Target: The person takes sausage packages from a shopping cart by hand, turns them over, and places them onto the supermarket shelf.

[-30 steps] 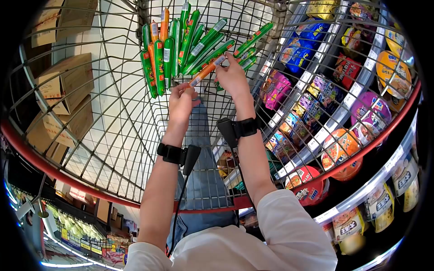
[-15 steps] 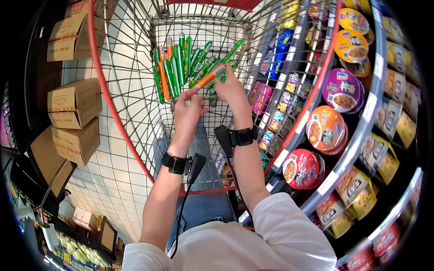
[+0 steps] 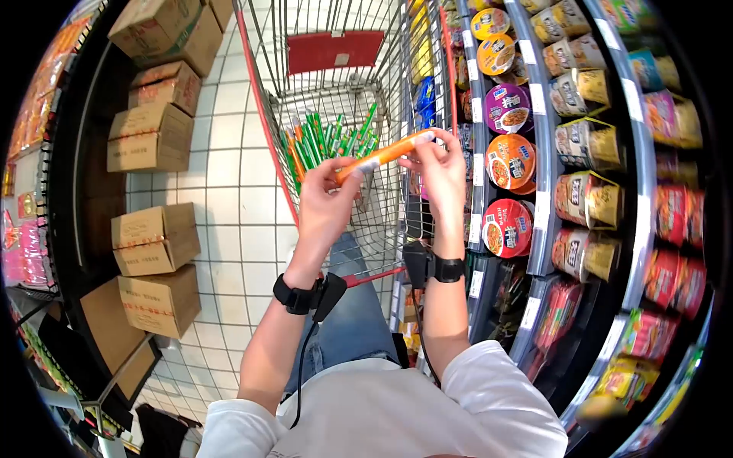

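Currently, my left hand [image 3: 321, 210] and right hand [image 3: 444, 172] pinch an orange tube [image 3: 388, 154] near its ends over the cart [image 3: 317, 53]; slack fingertips could drop it.

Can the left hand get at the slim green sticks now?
Likely not: the left hand holds a long orange stick, though the wire cart looks open above the green sticks.

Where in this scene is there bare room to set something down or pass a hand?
Bare tiled floor runs between the cardboard boxes and the cart. Inside the cart, the mesh looks open between the green sticks and the near red bar. It is crowded among those sticks and along the packed shelves.
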A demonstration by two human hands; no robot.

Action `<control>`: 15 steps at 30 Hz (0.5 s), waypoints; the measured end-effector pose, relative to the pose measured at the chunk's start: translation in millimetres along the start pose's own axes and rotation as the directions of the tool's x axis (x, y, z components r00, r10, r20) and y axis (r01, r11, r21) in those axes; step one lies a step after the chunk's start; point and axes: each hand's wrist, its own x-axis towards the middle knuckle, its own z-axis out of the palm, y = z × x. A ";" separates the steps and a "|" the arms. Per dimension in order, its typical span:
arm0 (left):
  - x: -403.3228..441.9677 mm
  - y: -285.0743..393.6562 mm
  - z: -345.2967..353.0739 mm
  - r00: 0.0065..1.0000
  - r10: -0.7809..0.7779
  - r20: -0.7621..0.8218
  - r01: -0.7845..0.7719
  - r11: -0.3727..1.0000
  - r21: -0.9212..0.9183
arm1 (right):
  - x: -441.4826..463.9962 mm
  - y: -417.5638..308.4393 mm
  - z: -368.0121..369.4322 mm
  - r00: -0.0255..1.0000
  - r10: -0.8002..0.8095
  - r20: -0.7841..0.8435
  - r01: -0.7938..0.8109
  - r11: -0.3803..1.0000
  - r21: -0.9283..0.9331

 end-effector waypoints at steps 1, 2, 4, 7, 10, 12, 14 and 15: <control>-7.8 11.3 -8.3 0.994 0.062 0.086 -0.066 0.997 0.047 | -20.0 -27.0 4.8 0.998 -0.058 -0.012 0.059 0.998 0.029; -15.4 23.9 -16.2 0.978 0.118 0.173 -0.135 0.987 0.089 | -34.4 -42.5 4.2 0.995 -0.098 -0.010 0.098 0.992 0.073; -38.2 65.8 -20.0 0.946 0.155 0.286 -0.186 0.979 0.084 | -65.5 -80.3 3.1 0.972 -0.237 -0.001 0.235 0.965 0.115; -70.4 122.7 -19.1 0.869 0.152 0.471 -0.187 0.982 0.027 | -108.5 -128.0 -6.0 0.941 -0.340 0.004 0.337 0.934 0.123; -97.5 157.6 -5.4 0.772 0.317 0.551 -0.351 0.935 -0.046 | -151.2 -172.9 -13.5 0.918 -0.393 0.058 0.389 0.919 0.070; -115.8 188.9 3.5 0.692 0.296 0.659 -0.379 0.925 -0.017 | -174.8 -196.9 -17.7 0.888 -0.454 0.071 0.456 0.890 -0.022; -128.4 204.2 15.6 0.633 0.324 0.703 -0.440 0.898 -0.017 | -194.9 -215.6 -24.8 0.873 -0.486 0.040 0.487 0.874 0.006; -134.6 211.9 21.6 0.607 0.343 0.717 -0.454 0.890 -0.042 | -202.3 -223.3 -30.3 0.846 -0.532 0.024 0.532 0.846 -0.004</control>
